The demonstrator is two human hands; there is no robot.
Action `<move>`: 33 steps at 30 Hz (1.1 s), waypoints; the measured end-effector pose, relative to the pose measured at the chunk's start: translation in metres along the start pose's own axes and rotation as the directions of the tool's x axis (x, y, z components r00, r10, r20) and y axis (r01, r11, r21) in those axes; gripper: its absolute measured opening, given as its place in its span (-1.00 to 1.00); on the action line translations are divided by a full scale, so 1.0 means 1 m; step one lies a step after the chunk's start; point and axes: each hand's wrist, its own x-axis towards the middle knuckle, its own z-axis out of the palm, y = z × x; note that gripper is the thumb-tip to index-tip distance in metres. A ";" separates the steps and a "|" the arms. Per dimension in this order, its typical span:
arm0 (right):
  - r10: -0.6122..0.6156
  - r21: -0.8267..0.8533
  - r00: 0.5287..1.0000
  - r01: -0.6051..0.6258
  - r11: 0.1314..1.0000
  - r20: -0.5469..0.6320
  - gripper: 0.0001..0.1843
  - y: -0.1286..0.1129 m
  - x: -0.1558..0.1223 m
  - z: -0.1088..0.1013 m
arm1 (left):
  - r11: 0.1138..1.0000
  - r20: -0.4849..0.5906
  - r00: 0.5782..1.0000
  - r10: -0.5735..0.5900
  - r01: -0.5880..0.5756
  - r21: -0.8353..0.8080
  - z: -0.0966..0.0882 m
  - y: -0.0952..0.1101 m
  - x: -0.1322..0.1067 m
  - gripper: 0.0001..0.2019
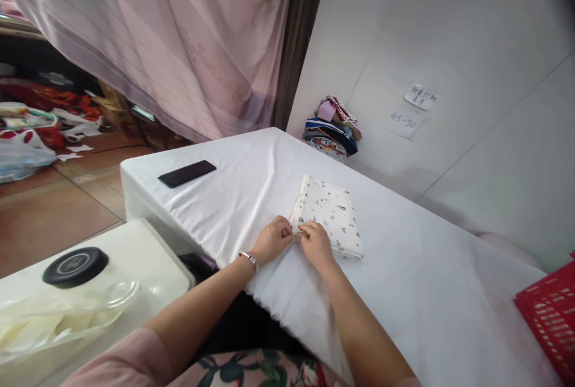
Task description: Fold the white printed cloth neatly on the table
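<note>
A folded white cloth (335,210) with a small scattered print lies flat on the white-covered table (404,267). At its near left corner, my left hand (273,239) has its fingers curled and pinched against the cloth's edge. Close beside it, my right hand (317,246) pinches the same corner, its thumb and fingers together. The two sets of fingertips almost meet, and they hide the bit of cloth between them. A silver watch or bracelet (249,260) is on my left wrist.
A black phone (187,174) lies at the table's far left. Folded clothes (331,129) are stacked by the wall. A red basket (550,321) stands at the right. On a side table at left are a black round lid (75,266) and a clear plastic bag (58,327).
</note>
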 end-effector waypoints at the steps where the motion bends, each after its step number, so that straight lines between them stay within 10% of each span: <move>1: 0.022 -0.002 1.000 -0.022 1.000 -0.009 -0.79 -0.001 0.000 0.002 | 1.000 0.002 1.000 -0.006 0.006 0.000 0.000 0.000 0.000 -0.89; 15: -0.082 0.059 0.987 0.091 0.994 -0.134 -0.82 0.000 -0.005 0.001 | 0.999 -0.010 1.000 -0.019 0.018 -0.046 0.001 -0.002 0.001 -0.84; 22: -0.158 -0.073 0.987 0.156 0.985 -0.015 -0.81 -0.002 -0.008 -0.001 | 0.998 0.011 1.000 -0.025 0.026 -0.062 -0.001 -0.003 0.002 -0.82; 33: -0.021 0.061 0.993 0.028 0.998 -0.116 -0.91 -0.002 -0.005 0.005 | 0.994 -0.069 0.997 -0.041 0.033 -0.102 0.000 -0.006 0.002 -0.88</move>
